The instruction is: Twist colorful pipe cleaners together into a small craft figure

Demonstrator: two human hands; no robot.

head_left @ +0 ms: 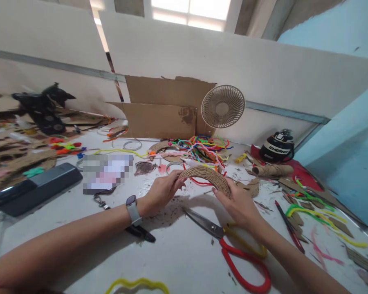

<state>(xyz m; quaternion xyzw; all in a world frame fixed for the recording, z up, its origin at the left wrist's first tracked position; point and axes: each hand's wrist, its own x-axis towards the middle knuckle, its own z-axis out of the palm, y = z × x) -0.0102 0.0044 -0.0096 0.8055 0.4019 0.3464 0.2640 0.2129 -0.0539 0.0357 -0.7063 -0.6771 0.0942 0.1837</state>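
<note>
A yellow stem (142,281) curves along the near edge of view, on the pale worktop (171,261). Beyond it, to the right, lie scissors (214,229) with one red and one yellow handle, blades pointing up and left; the right forearm passes partly over the yellow handle.

Above the worktop, just past the scissors, a ribbed brown arc (206,173) is held between both hands, bowed upward. The left hand (161,191) pinches its left end, fingers closed around it; the right hand (239,203) grips the other end, thumb on the near side. A watch (133,210) sits on the left wrist.

Left of the hands lie a blurred-out phone (108,173) and a dark grey case (41,188). Coloured stems (202,148) are heaped behind the arc, with a fan (223,106) above them. To the right are a roll (272,170), a black bottle (277,146) and a red-and-black pen (290,226).
</note>
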